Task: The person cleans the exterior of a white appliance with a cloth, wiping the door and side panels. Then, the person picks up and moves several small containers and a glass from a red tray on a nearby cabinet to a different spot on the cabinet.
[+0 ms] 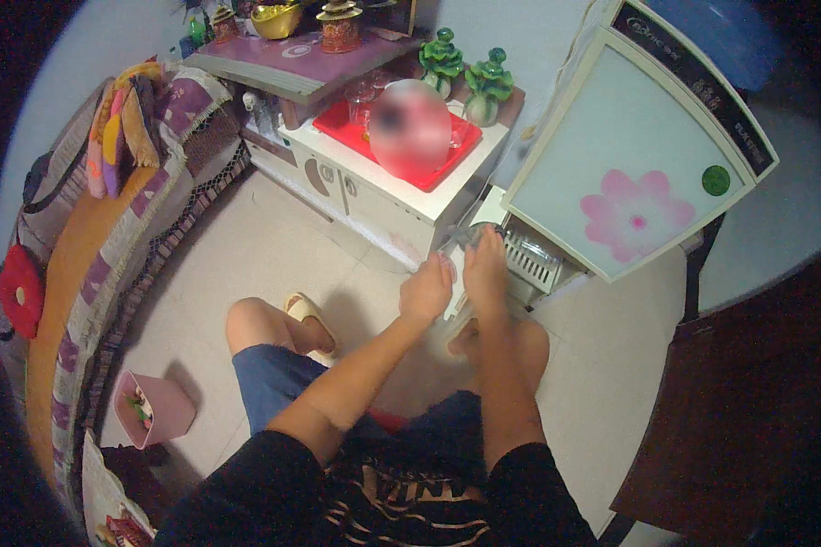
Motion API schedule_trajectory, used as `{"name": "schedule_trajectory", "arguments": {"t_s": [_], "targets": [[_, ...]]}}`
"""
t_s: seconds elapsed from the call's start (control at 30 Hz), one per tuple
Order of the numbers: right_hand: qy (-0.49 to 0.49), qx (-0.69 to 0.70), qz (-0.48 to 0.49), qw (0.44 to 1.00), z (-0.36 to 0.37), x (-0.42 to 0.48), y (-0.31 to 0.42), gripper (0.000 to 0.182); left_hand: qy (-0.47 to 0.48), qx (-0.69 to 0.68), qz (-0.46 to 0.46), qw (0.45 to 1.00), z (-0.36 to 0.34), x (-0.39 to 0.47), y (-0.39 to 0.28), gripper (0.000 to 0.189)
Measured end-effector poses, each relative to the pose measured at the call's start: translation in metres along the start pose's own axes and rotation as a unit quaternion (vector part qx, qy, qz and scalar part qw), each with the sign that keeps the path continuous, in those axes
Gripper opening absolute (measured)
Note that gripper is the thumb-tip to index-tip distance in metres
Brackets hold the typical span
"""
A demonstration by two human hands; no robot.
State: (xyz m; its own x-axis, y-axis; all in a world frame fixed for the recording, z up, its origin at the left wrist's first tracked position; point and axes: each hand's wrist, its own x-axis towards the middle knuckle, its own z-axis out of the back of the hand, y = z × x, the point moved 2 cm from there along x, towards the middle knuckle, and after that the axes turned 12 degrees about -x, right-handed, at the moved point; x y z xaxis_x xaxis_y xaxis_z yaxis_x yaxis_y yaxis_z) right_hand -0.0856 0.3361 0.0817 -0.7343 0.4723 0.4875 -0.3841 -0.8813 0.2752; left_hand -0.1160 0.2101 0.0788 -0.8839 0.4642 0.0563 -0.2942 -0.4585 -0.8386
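My left hand [426, 287] is curled around a small pale, partly see-through thing [449, 268], too blurred to name. Close beside it, my right hand [486, 270] reaches forward with its fingers against a dark grey, blurred thing [471, 234]. Whether the right fingers grip it cannot be made out. Both hands are in front of the low part of a white water dispenser [516, 195]. A slotted white rack [530, 263] with clear containers on it is just right of my right hand.
The dispenser's flower-patterned panel [616, 157] rises at the right. A white cabinet [383, 212] bears a red tray [421, 181] with glasses and ceramic cabbages [489, 85]. A covered sofa [167, 150] lines the left, near a pink bin [171, 410]. A dark brown table [732, 410] stands right.
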Motion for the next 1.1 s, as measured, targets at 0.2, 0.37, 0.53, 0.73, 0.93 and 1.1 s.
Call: {"name": "schedule_trajectory", "arguments": {"t_s": [0.2,0.37,0.53,0.73,0.93,1.1], "targets": [[0.072,-0.016,-0.040,0.996,0.002,0.011,-0.006,0.053,0.023,-0.025,0.023,0.999,0.002,-0.005,-0.010,0.033],[0.084,0.012,-0.030,0.996,0.020,-0.032,0.018,0.052,0.019,-0.010,0.018,1.000,-0.001,-0.004,-0.002,0.033],[0.042,0.000,-0.018,0.999,0.014,-0.020,0.012,0.051,0.024,0.001,0.030,0.999,0.003,-0.003,-0.008,0.033],[0.055,-0.020,-0.042,0.997,0.008,0.011,0.000,0.050,0.038,-0.012,0.035,0.999,0.004,-0.004,-0.013,0.033],[0.068,0.010,-0.029,0.997,0.020,-0.031,0.019,0.052,0.004,-0.031,0.014,0.999,-0.002,-0.005,-0.001,0.032],[0.047,-0.005,-0.010,0.999,0.010,-0.032,0.017,0.050,-0.011,-0.013,0.006,1.000,0.002,-0.005,-0.004,0.034]]}}
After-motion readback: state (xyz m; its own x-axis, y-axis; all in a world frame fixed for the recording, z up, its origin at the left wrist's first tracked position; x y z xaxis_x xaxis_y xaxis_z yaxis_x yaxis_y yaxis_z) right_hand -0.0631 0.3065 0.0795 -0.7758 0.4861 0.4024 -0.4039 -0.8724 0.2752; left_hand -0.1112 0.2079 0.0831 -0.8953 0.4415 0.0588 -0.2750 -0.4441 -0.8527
